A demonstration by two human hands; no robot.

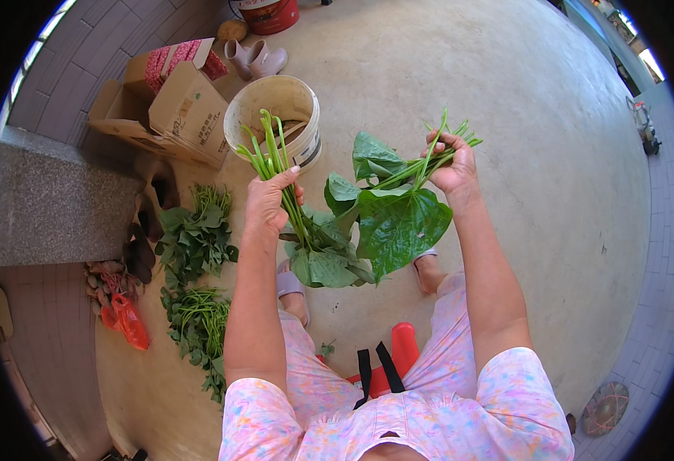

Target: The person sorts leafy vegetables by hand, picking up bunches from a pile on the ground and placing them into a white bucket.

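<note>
My left hand (269, 199) is closed around a bunch of leafy green stems (324, 256), with the cut stalks pointing up and the broad leaves hanging below. In my right hand (453, 163) is a second bunch of leafy stems (404, 222), its stalk ends sticking out past the fingers to the right. The leaves of the two bunches meet and overlap between my hands. Just beyond the left bunch stands a whitish plastic bucket (239, 109) with some brown matter inside.
Heaps of leafy greens (196, 236) lie on the concrete floor to the left, near a red plastic bag (130, 322) and dark shoes (139, 253). Cardboard boxes (190, 115), rubber boots (265, 59) and a red bucket (271, 17) stand farther back. A red stool (404, 346) is between my legs.
</note>
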